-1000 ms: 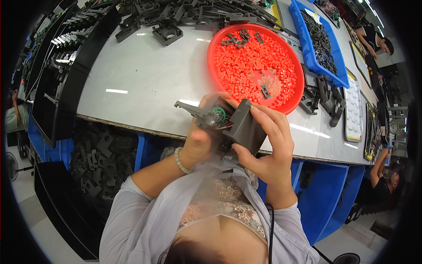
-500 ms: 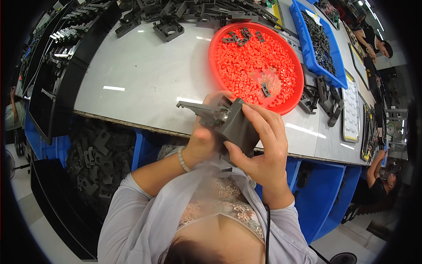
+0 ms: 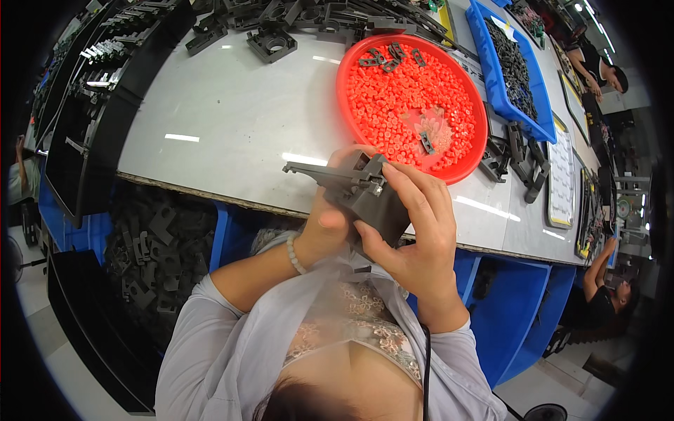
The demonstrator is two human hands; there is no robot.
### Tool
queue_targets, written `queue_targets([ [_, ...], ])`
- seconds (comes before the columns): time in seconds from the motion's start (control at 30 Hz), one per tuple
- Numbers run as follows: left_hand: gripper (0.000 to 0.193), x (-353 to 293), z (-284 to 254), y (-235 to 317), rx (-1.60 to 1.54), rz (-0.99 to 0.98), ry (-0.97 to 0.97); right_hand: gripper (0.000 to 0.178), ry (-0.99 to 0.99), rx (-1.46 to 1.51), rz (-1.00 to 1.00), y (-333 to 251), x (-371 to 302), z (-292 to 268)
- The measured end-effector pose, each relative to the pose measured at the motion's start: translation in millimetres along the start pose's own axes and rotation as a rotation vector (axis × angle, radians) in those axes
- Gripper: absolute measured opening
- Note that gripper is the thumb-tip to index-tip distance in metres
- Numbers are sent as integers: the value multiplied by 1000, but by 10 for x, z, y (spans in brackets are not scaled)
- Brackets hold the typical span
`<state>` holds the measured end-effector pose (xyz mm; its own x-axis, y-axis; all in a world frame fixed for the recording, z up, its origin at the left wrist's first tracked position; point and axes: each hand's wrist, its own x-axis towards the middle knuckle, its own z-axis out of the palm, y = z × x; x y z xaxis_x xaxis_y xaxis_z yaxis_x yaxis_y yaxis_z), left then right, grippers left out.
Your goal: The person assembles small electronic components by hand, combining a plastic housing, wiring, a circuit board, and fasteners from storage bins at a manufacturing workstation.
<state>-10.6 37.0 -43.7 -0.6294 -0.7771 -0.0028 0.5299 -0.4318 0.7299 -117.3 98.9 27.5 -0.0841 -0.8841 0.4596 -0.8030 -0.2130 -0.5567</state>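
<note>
Between my two hands, above the table's near edge, is a dark grey plastic housing [image 3: 382,212] with a long thin arm pointing left. My left hand [image 3: 327,223] grips its left side and underside, the fingers partly hidden behind it. With thumb and fingertips, my right hand [image 3: 426,224] clasps the right side and upper edge. A small shiny metal bit shows at the top of the housing. Just beyond my hands stands a round red tray [image 3: 342,91] of small red plastic pieces [image 3: 393,105], with several small dark clips [image 3: 390,59] lying on them.
Dark plastic parts [image 3: 272,43] are heaped along the table's far side. A blue bin [image 3: 491,77] of small black parts stands right of the tray. A black rack [image 3: 91,133] is at left, above a bin of dark parts [image 3: 158,245]. Other people [image 3: 607,288] sit at right.
The housing has tilted slightly in my hands, so more of its top and the metal bit shows. Both hands keep their hold, nearly in place.
</note>
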Motion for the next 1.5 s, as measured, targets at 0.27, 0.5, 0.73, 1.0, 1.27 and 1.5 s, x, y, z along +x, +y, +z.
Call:
queue_targets([
  [0.27,104,-6,-35,11,18,-27,-44,60,-7,-12,21,-2,-8,-4],
  [0.5,103,8,-16,123,-30,-12,-46,92,-57,230,67,115,-100,-97],
  [0.73,101,41,-79,66,3,32,77,85,16,224,-15,193,-167,-10],
  [1.0,100,80,-59,42,-187,118,-71,80,109,233,-30,226,-184,10],
  [1.27,99,42,-147,15,-135,86,36,78,143,247,-31,220,-208,40],
  [1.5,84,33,-30,116,-227,8,82,79,160,218,-25,179,-205,109],
])
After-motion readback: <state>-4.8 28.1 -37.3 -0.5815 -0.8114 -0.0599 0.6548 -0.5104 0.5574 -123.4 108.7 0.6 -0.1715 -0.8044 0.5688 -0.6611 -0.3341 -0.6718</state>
